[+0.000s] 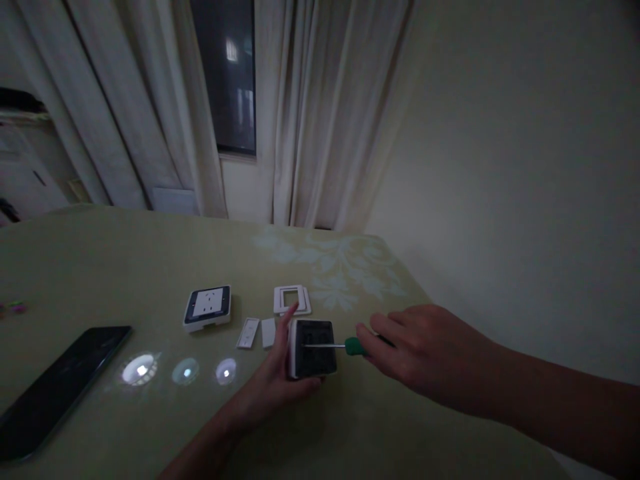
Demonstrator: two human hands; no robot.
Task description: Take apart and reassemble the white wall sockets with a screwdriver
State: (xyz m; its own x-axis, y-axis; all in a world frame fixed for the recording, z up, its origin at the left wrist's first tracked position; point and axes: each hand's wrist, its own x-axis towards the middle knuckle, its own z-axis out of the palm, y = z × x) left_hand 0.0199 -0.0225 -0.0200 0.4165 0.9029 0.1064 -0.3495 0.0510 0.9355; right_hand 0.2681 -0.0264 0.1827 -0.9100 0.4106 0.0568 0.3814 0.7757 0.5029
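The left hand (273, 377) clasped a boxy, white-sided wall-plate (315, 363) between thumb and fingers, over the glossy tablecloth (145, 267). The right hand (407, 343), fingers curled, pinched a green-handled screwdriver (354, 346), its slim metal shaft running leftward across the black face; tip contact was unclear in dim light.
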